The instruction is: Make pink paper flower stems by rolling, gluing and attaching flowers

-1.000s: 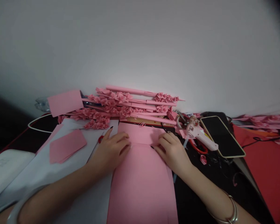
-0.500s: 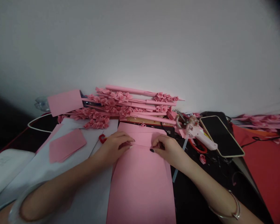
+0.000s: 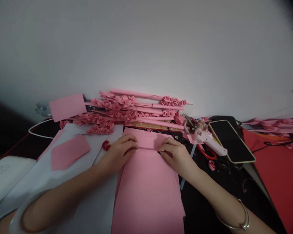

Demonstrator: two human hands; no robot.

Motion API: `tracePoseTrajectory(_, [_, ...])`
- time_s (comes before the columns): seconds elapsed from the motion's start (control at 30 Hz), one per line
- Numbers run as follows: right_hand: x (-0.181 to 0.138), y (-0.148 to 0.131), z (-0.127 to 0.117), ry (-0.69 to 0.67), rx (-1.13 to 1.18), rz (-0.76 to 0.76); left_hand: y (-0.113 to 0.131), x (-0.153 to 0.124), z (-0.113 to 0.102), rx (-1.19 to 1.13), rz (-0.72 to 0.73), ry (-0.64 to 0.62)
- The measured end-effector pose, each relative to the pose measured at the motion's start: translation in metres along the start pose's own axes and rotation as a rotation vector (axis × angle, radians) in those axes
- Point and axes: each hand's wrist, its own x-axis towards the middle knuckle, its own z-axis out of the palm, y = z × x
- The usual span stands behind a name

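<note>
Pink paper sheets [image 3: 147, 195] lie stacked in front of me, their far part running up toward the paper flowers. My left hand [image 3: 123, 149] is closed in a pinch at the left end of the top sheet's far edge. At the right end of that edge, my right hand [image 3: 173, 152] pinches the paper too, thumb and fingers together. Between the hands the edge runs straight across, with a thin dark shadow line along it. Beyond it another pink sheet [image 3: 148, 141] shows. Whether the edge is folded over or only lifted, I cannot tell.
Pink paper flowers [image 3: 122, 107] with rolled stems lie along the wall. At right are a pale pink glue gun [image 3: 210, 141], a phone [image 3: 231, 141] and red paper [image 3: 273, 172]. Small pink cards [image 3: 69, 152] rest on white sheets [image 3: 92, 208], near a white box-like object [image 3: 8, 175].
Both hands stay at the sheet's far edge, their fingers shifting slightly. The edge between them has moved a little away from me, and its shadow line is darker.
</note>
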Motion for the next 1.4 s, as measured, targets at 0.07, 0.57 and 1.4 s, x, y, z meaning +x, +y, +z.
tracePoseTrajectory(0.07, [-0.001,0.001,0.002,0.021,-0.12,-0.086,-0.003,-0.003,0.003,0.052,0.013,0.009])
tracePoseTrajectory(0.57, [-0.019,-0.014,0.013,-0.063,-0.484,-0.246,-0.004,-0.015,0.006,0.282,0.198,-0.081])
tracePoseTrajectory(1.4, [-0.03,-0.038,0.028,-0.157,-0.488,-0.063,0.027,-0.03,0.032,0.566,0.201,-0.235])
